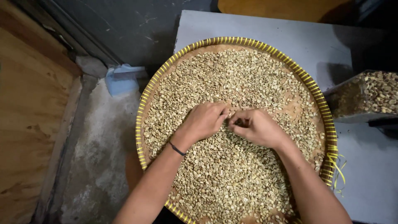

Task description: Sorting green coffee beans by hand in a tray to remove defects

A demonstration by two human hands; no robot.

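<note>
So closest to me the two forearms come up over the near rim of a big round woven tray (143, 103) with a yellow edge, and it's loaded with pale green unroasted coffee beans (232, 178). My left hand (203, 121), thin dark band on the wrist, rests on the beans about mid-tray, fingers curled in and pinched at the tips. My right hand (256, 127) is right beside it, fingertips nearly touching the left's, also curled; I think it's pinching a bean or two, but it's too small to say for sure. The tray sits on a grey table (365, 174), overhanging its left edge. At the right edge there's a clear container (367, 96) holding more beans. Off the far left, down on the concrete floor (99, 157), a light blue plastic scoop (121, 79).
</note>
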